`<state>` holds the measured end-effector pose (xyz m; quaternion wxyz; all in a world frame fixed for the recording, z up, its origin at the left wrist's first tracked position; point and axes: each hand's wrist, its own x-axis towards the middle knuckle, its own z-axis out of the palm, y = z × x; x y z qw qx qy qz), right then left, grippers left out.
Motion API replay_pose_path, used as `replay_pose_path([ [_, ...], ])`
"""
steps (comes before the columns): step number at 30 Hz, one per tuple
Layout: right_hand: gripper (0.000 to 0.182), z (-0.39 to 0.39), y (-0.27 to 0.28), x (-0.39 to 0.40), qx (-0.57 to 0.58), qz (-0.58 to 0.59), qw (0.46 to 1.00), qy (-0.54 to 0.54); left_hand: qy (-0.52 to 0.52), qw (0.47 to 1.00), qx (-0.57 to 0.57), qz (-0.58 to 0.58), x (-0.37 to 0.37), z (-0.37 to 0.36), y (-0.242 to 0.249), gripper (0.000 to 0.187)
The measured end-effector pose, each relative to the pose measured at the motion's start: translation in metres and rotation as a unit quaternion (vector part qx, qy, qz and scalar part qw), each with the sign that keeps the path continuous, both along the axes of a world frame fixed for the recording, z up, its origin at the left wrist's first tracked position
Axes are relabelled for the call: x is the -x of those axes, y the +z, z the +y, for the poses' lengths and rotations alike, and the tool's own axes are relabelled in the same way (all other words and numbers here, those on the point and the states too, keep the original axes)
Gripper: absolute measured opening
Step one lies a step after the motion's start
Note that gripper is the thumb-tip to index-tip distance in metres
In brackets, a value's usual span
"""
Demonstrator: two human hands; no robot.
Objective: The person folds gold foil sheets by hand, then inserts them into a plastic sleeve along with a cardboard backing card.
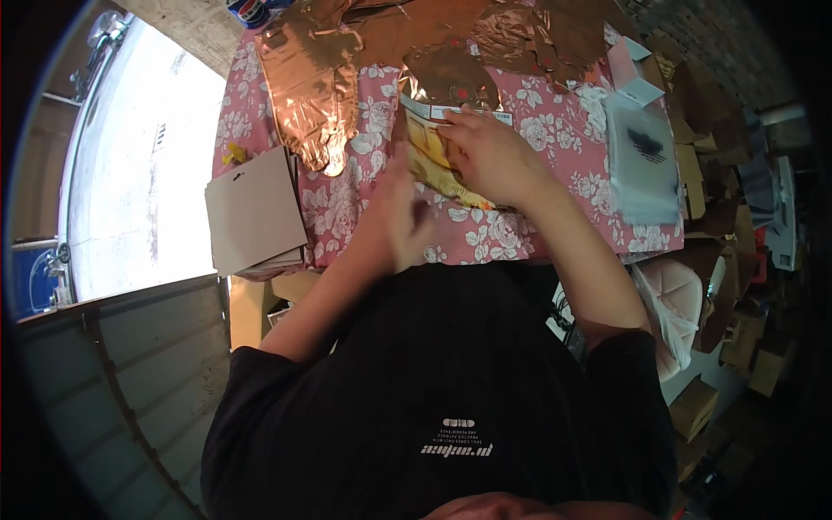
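Note:
A shiny gold and yellow packet (pixel 436 154) with a white strip along its top edge lies on the pink floral tablecloth (pixel 325 221). Across its right part rests my right hand (pixel 492 156), fingers spread over the surface. Beside the packet's left edge is my left hand (pixel 400 218), blurred by motion, so whether it touches the packet cannot be made out. Just above the packet lies crumpled copper-coloured foil (pixel 451 76). A longer copper foil piece (pixel 314 95) is spread to the left.
Grey-brown cardboard sheets (pixel 256 211) are stacked at the table's left corner. Clear plastic sleeves (pixel 643 165) lie at the right, below a white box (pixel 635 73). A blue can (pixel 249 11) stands at the far left. Cardboard boxes (pixel 693 407) and a padded seat (pixel 672 303) are beyond the right side.

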<state>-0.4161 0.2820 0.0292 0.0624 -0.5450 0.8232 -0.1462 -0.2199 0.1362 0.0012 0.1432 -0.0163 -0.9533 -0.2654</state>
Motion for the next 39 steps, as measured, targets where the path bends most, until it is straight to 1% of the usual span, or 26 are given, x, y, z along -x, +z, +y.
replay_pose_path([
  [1,0.044,0.001,-0.002,-0.001,0.004,0.013,1.0,0.002,0.042,0.982,-0.17,0.072,-0.001,-0.001,0.0,0.048],
  [2,0.044,0.001,-0.007,-0.002,0.006,0.013,1.0,0.002,0.081,0.929,-0.333,0.142,-0.002,-0.003,0.0,0.062],
  [3,0.044,0.002,-0.009,-0.003,0.018,0.023,1.0,0.003,0.081,0.929,-0.332,0.143,-0.003,-0.007,0.005,0.062],
  [6,0.042,0.002,-0.012,-0.002,0.034,0.037,0.999,0.001,0.094,0.969,-0.118,0.198,0.0,-0.026,0.024,0.079],
  [7,0.041,0.002,-0.012,-0.003,0.038,0.04,0.998,-0.004,0.06,0.985,-0.104,0.124,0.007,-0.027,0.034,0.075],
  [8,0.041,0.002,-0.013,-0.003,0.039,0.04,0.998,-0.003,0.061,0.985,-0.103,0.124,0.017,-0.024,0.036,0.075],
  [10,0.035,0.0,-0.013,0.0,0.065,0.021,0.998,-0.004,0.01,0.998,0.047,0.049,0.039,-0.014,0.04,0.068],
  [11,0.035,-0.001,-0.01,0.002,0.067,0.024,0.997,-0.001,0.008,0.996,0.084,0.012,0.048,-0.014,0.03,0.07],
  [12,0.031,-0.001,-0.007,0.003,0.061,0.004,0.998,0.002,0.01,0.996,0.086,0.014,0.053,-0.014,0.017,0.07],
  [13,0.028,-0.001,-0.005,0.005,0.054,-0.016,0.998,0.004,0.008,0.997,0.077,-0.019,0.057,-0.014,0.007,0.07],
  [14,0.028,0.0,-0.005,0.008,0.056,-0.013,0.998,0.004,0.006,0.996,0.069,-0.053,0.06,-0.015,-0.004,0.071],
  [15,0.028,0.001,-0.006,0.009,0.086,-0.004,0.996,0.016,0.005,0.996,0.071,-0.051,0.06,-0.016,-0.007,0.071],
  [16,0.028,0.002,-0.007,0.012,0.115,0.005,0.993,0.028,-0.002,0.994,0.1,-0.043,0.059,-0.017,-0.01,0.072],
  [17,0.028,0.001,-0.007,0.019,0.117,0.005,0.993,0.027,-0.008,0.991,0.129,-0.035,0.058,-0.019,-0.014,0.073],
  [19,0.03,-0.009,0.005,0.037,0.096,-0.083,0.987,-0.098,-0.006,0.989,0.138,-0.044,0.058,-0.017,-0.012,0.074],
  [20,0.03,-0.016,0.014,0.046,0.095,-0.082,0.987,-0.097,-0.003,0.988,0.146,-0.052,0.058,-0.016,-0.011,0.075],
  [22,0.042,-0.032,0.032,0.066,0.115,-0.121,0.949,-0.267,0.0,0.988,0.147,-0.058,0.058,-0.016,-0.011,0.075],
  [23,0.042,-0.039,0.025,0.078,0.115,-0.12,0.95,-0.266,0.0,0.987,0.149,-0.065,0.058,-0.016,-0.011,0.076],
  [25,0.056,-0.051,0.008,0.101,0.095,-0.096,0.949,-0.284,0.001,0.987,0.149,-0.066,0.058,-0.015,-0.01,0.076],
  [26,0.056,-0.057,0.007,0.112,0.095,-0.095,0.949,-0.284,0.0,0.986,0.148,-0.069,0.058,-0.015,-0.01,0.076],
  [28,0.064,-0.07,0.014,0.127,-0.063,-0.165,0.948,-0.265,-0.001,0.986,0.151,-0.065,0.057,-0.016,-0.01,0.076],
  [29,0.064,-0.075,0.016,0.13,-0.064,-0.165,0.948,-0.263,-0.002,0.986,0.153,-0.062,0.057,-0.016,-0.01,0.076],
  [31,0.062,-0.08,0.012,0.139,-0.116,-0.18,0.941,-0.262,-0.002,0.987,0.151,-0.06,0.056,-0.016,-0.01,0.076],
  [35,0.058,-0.081,0.001,0.15,-0.118,-0.167,0.952,-0.23,-0.004,0.987,0.155,-0.042,0.056,-0.017,-0.012,0.075],
  [38,0.054,-0.073,0.022,0.135,-0.078,-0.16,0.964,-0.199,-0.005,0.988,0.153,-0.033,0.054,-0.018,-0.009,0.074],
  [39,0.054,-0.07,0.022,0.135,-0.081,-0.158,0.965,-0.193,0.001,0.988,0.151,-0.034,0.053,-0.019,-0.01,0.074],
])
